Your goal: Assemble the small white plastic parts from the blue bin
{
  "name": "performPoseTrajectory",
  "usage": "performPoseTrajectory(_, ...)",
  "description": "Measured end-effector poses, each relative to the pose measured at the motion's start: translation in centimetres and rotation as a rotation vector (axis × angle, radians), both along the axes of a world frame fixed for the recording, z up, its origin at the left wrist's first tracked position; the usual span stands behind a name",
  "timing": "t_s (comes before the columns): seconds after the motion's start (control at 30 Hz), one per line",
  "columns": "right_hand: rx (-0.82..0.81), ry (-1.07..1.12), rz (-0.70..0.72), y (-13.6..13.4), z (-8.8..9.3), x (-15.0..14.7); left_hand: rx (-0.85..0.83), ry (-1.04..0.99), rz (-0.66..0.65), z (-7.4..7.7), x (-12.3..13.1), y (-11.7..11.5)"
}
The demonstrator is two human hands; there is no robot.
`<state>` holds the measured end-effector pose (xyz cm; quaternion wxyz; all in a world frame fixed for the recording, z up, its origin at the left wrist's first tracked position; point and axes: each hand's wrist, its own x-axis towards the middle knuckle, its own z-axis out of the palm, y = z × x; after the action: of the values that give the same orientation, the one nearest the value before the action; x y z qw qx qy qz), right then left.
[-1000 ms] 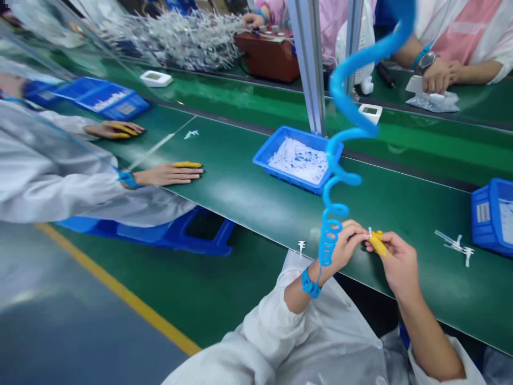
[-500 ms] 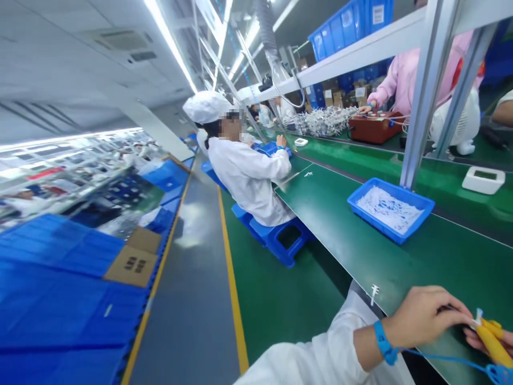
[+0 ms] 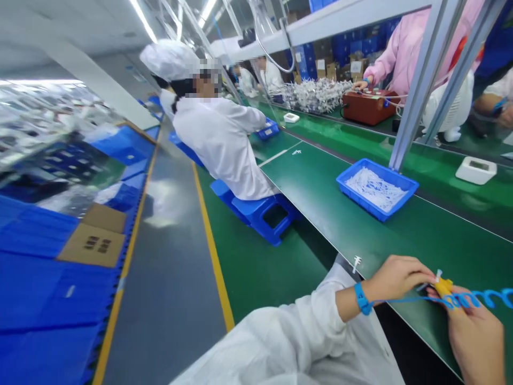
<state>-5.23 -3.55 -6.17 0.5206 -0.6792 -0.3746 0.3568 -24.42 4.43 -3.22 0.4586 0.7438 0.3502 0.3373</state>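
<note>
My left hand point(image 3: 395, 275), with a blue wrist strap point(image 3: 363, 298), reaches over the table edge. Its fingers are pinched together close to a yellow tool point(image 3: 444, 287); a small dark piece shows by the fingertips, its kind unclear. The tool is in my right hand point(image 3: 471, 321), fingers wrapped round it, and a small white plastic piece point(image 3: 438, 275) stands at its upper end. Across the tool runs a coiled blue cord point(image 3: 481, 298). A white toothed plastic part point(image 3: 356, 263) lies at the table edge, left of my left hand.
On the green table point(image 3: 320, 187) stands a blue tray point(image 3: 380, 214) of white plastic parts. A white device point(image 3: 476, 170) and metal post point(image 3: 412, 91) are behind it. A co-worker in white point(image 3: 216, 139) sits to the left on a blue stool point(image 3: 260, 214). A red-brown box point(image 3: 368, 107) is farther back.
My view has shifted, so tray and table appear lower-left to upper-left of before. My right hand has come more fully into view, and the yellow tool stays between both hands.
</note>
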Motion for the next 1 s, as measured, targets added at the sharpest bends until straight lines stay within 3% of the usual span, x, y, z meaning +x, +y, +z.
performPoseTrajectory(0.2, 0.064, 0.232, 0.051, 0.5, 2.3, -2.4, -0.066, -0.159, 0.079, -0.1, 0.1, -0.8)
performPoseTrajectory(0.43, 0.088, 0.276, 0.073, 0.7, 4.6, -3.2, -0.097, -0.091, 0.102, 2.1, 0.3, -1.3)
performPoseTrajectory(0.67, 0.081, 0.264, 0.102, 0.3, 4.6, -3.2, -0.153, -0.116, 0.128, 1.8, 0.3, -1.2)
performPoseTrajectory(0.87, 0.108, 0.185, 0.075, 0.4, 3.9, -2.9, -0.068, -0.123, 0.063, 0.6, 0.9, -0.9)
performPoseTrajectory(0.93, 0.116, 0.174, 0.053, 0.0, 4.2, -2.7, -0.064, -0.137, 0.012, 1.1, 0.6, -1.0)
performPoseTrajectory(1.0, 0.129, 0.147, -0.021, -1.3, 4.7, -1.5, -0.063, -0.144, -0.061, 2.6, -0.9, -1.2)
